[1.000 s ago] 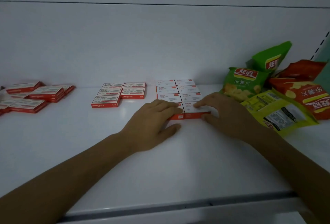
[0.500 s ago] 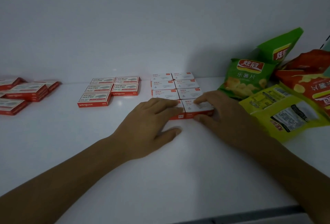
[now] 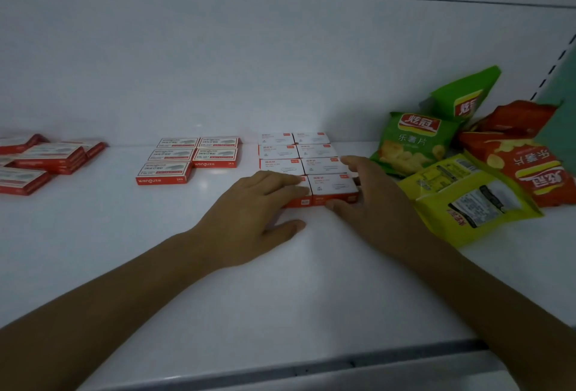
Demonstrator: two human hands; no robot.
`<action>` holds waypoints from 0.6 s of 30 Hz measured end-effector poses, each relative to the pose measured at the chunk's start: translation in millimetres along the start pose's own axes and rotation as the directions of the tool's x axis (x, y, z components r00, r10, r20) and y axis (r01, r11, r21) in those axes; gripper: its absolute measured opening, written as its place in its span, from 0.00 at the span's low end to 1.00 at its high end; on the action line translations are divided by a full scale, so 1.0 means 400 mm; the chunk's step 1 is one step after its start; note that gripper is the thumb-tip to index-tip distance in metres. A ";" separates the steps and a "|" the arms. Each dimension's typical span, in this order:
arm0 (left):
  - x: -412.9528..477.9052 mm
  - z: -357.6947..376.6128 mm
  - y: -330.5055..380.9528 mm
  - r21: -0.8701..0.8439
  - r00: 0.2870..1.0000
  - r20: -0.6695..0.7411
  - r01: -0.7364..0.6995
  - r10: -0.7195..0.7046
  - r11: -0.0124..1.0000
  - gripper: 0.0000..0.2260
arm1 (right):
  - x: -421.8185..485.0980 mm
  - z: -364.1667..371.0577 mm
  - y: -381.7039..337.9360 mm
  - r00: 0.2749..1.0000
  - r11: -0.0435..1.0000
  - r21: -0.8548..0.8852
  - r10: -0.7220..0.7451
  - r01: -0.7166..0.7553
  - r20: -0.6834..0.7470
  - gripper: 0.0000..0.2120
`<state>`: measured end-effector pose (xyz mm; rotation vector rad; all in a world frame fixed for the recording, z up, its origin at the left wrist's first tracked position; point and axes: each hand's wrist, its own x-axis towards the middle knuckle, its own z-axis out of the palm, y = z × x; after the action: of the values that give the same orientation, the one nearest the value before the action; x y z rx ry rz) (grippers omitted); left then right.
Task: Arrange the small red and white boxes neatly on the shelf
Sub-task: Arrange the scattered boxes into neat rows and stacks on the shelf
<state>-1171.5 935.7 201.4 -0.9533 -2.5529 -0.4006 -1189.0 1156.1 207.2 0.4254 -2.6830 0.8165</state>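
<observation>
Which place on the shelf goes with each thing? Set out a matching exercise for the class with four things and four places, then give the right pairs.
Things:
1. green crisp bag
2. yellow snack bag
3. block of white-topped boxes
4. loose heap of red boxes

Places:
A. far left end of the shelf
B. between the two hands
C. right, leaning near the back wall
D. right, lying nearest the front edge

Pairs: 1-C, 2-D, 3-B, 4-A
</observation>
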 end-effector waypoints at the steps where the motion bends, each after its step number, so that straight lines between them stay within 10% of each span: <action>1: 0.001 0.001 0.000 0.006 1.000 0.004 0.000 0.000 1.000 0.22 | -0.001 0.000 0.000 1.000 0.999 0.014 0.029 -0.029 -0.006 0.32; 18: -0.087 -0.181 -0.069 0.316 0.993 0.048 -0.114 0.104 0.942 0.25 | -0.027 -0.009 -0.265 0.974 0.963 -0.212 -0.126 0.165 0.187 0.36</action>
<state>-1147.5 867.7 246.5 -0.9752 -2.4741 0.0595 -1139.8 1076.1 257.7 0.6545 -2.8176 0.4425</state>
